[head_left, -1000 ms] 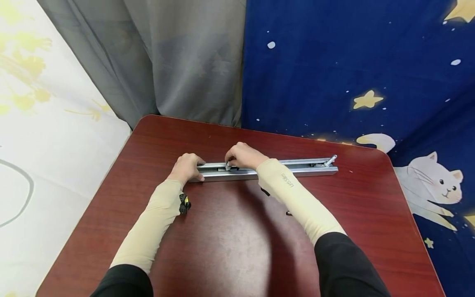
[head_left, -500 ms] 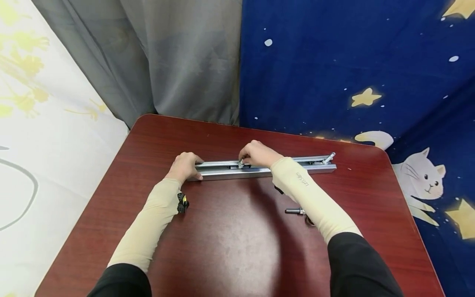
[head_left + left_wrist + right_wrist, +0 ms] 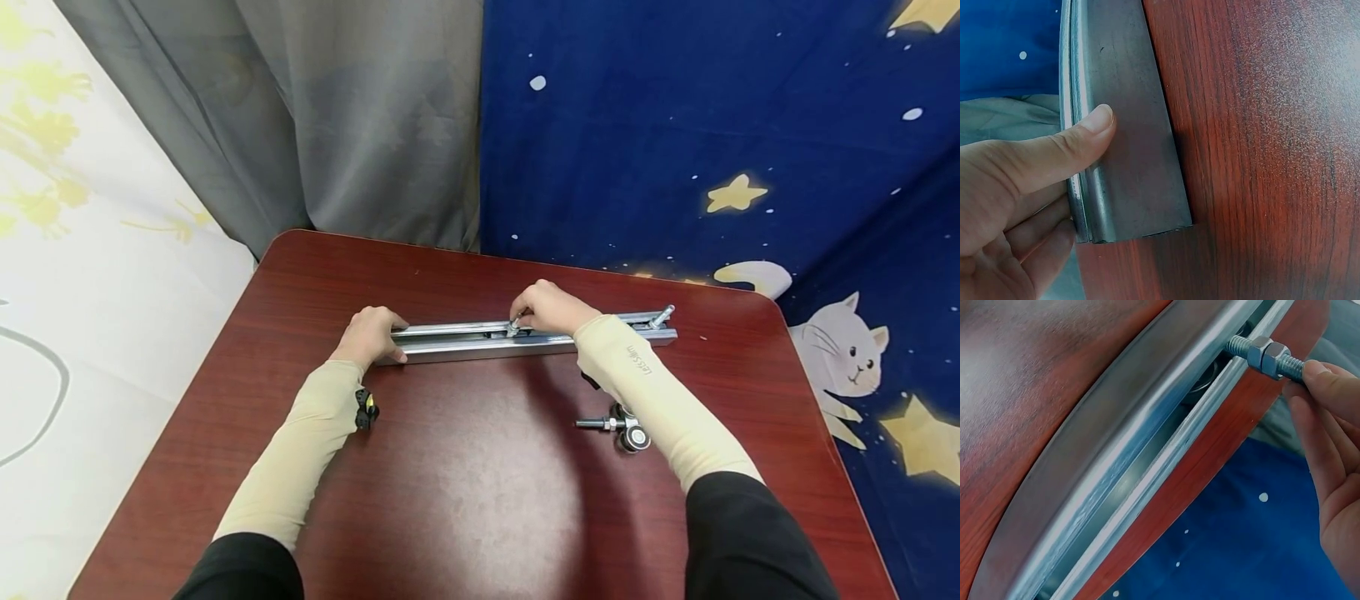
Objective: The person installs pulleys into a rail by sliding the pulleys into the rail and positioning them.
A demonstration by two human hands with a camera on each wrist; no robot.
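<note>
A long metal channel rail (image 3: pixel 450 352) lies across the table, its slot facing up. At its left end my left hand (image 3: pixel 369 336) grips it, the thumb pressing the near side wall, as the left wrist view shows. My right hand (image 3: pixel 553 308) pinches the tip of a threaded bolt (image 3: pixel 1240 346) that stands up out of the slot and carries two hex nuts (image 3: pixel 1261 354). Under that bolt, part of a roller (image 3: pixel 1205 381) shows inside the channel; the rest is hidden. Near the rail's right end a second bolt (image 3: pixel 662 317) leans out of the slot.
On the reddish-brown table (image 3: pixel 465 467), a loose roller trolley (image 3: pixel 634 438) with a threaded bolt lies on its side, partly hidden by the right sleeve. A grey curtain (image 3: pixel 382 125) and a blue starry cloth (image 3: pixel 622 142) hang behind the table's far edge.
My right hand has moved the pinched bolt rightward along the slot. The left hand still holds the rail's left end. More of the loose trolley has come out from behind the right forearm.
</note>
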